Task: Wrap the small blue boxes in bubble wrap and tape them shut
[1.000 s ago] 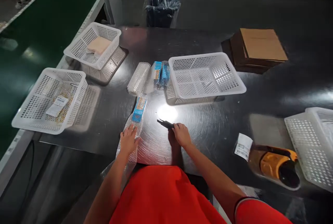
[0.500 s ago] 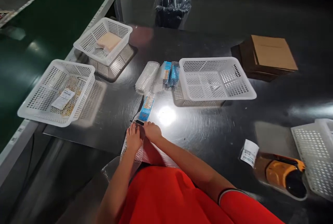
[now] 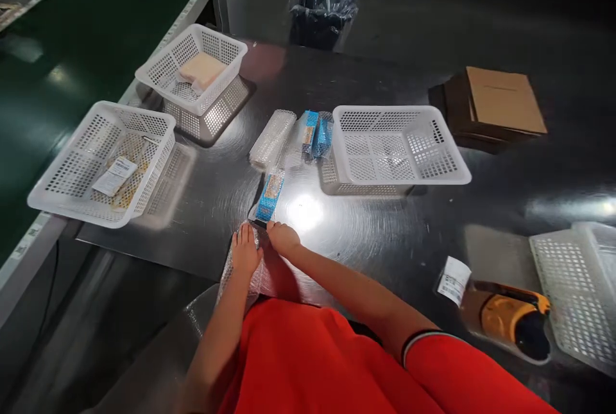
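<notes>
My left hand point(image 3: 246, 250) lies with its fingers stretched out on clear bubble wrap point(image 3: 226, 282) at the table's near edge. Close beside it, my right hand point(image 3: 283, 238) is closed, its fingertips at a slim black object point(image 3: 260, 224) whose kind I cannot make out. Just beyond the fingers lies a blue box in bubble wrap point(image 3: 269, 196), with a thin dark strip along its left side. Farther back are a roll-shaped bubble-wrapped bundle point(image 3: 273, 138) and two more wrapped blue boxes point(image 3: 316, 135), next to a white basket point(image 3: 399, 181).
At left stand a white basket point(image 3: 43, 199) with a labelled packet and another basket point(image 3: 144, 75) with a beige pad. Flattened cardboard point(image 3: 505, 99) lies at back right. An orange-and-black device point(image 3: 505, 318) is near right. A lined bin point(image 3: 322, 16) stands beyond the table.
The slim black object, earlier lying across in front of both hands, now shows only near my right fingertips. My left hand has shifted slightly nearer to me. The view has tilted a little.
</notes>
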A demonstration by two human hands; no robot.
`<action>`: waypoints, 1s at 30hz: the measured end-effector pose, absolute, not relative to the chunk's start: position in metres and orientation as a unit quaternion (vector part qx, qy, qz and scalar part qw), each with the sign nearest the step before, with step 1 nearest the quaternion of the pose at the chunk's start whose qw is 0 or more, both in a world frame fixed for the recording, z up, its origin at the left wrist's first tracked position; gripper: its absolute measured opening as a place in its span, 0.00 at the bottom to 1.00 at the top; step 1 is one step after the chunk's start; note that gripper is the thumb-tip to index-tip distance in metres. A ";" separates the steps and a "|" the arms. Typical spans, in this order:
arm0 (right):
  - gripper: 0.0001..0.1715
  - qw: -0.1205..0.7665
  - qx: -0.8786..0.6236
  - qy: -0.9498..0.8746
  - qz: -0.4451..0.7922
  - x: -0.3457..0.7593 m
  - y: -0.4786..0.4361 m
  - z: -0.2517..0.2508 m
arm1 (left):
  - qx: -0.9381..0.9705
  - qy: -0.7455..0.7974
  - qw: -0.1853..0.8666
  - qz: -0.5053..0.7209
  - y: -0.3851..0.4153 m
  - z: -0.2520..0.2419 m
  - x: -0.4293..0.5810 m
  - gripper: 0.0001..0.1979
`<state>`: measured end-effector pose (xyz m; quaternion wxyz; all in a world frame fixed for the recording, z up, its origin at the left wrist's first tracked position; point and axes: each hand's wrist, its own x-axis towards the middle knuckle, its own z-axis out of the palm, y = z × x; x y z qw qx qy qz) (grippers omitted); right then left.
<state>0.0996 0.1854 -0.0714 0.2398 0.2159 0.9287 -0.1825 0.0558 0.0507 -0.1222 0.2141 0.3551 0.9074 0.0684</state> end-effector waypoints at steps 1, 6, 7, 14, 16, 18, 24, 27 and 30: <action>0.18 0.247 0.214 0.929 -0.175 0.108 0.190 -0.072 | 0.356 0.908 0.211 0.071 0.051 -0.123 0.055 0.35; 0.16 0.291 0.224 0.921 -0.129 0.189 0.237 -0.063 | 0.351 0.905 0.226 0.086 0.045 -0.121 0.049 0.35; 0.16 0.301 0.232 0.917 -0.120 0.214 0.251 -0.059 | 0.351 0.902 0.234 0.090 0.044 -0.119 0.048 0.35; 0.16 0.263 0.338 0.903 -0.040 0.349 0.306 -0.065 | 0.249 0.932 0.232 0.129 0.049 -0.102 0.052 0.32; 0.19 0.219 0.379 0.899 -0.023 0.339 0.296 -0.077 | 0.228 0.933 0.244 0.132 0.054 -0.100 0.049 0.30; 0.23 0.168 0.367 0.914 -0.037 0.301 0.279 -0.083 | 0.197 0.940 0.244 0.134 0.058 -0.099 0.044 0.24; 0.32 0.077 0.171 0.963 -0.196 0.110 0.241 -0.069 | 0.142 0.939 0.272 0.154 0.064 -0.103 0.028 0.11; 0.33 0.176 0.155 0.950 -0.204 0.056 0.236 -0.074 | 0.174 0.921 0.297 0.182 0.054 -0.100 0.032 0.11; 0.33 0.214 0.155 0.943 -0.202 0.046 0.238 -0.087 | 0.188 0.906 0.315 0.211 0.012 -0.083 0.046 0.13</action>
